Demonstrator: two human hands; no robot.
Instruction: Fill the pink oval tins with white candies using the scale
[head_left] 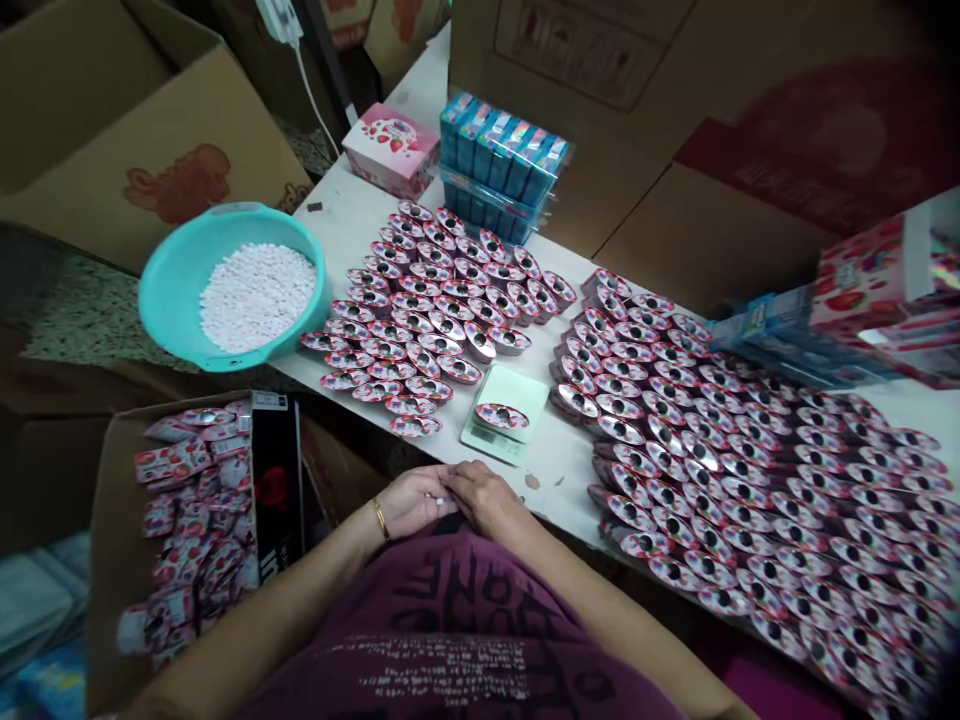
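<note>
My left hand (417,502) is cupped palm up in front of my body, and small white pieces (435,500) show in it. Over its fingertips lies my right hand (484,492), fingers bent together; whatever they may pinch is hidden. Just beyond both hands is a pale kitchen scale (517,382), with one oval-topped red and pink pack (501,416) standing on it. Rows of similar packs (409,320), with dark round openings on top, stand to the left of the scale. Many more packs (720,470) fill the table's right side.
A turquoise basin (161,300) holds a heap of white pieces (259,298) at the left. Below it, an open carton (112,500) contains pink packs. Blue boxes in clear plastic (499,165) and a pink box (390,150) stand at the back, before large cartons (675,130).
</note>
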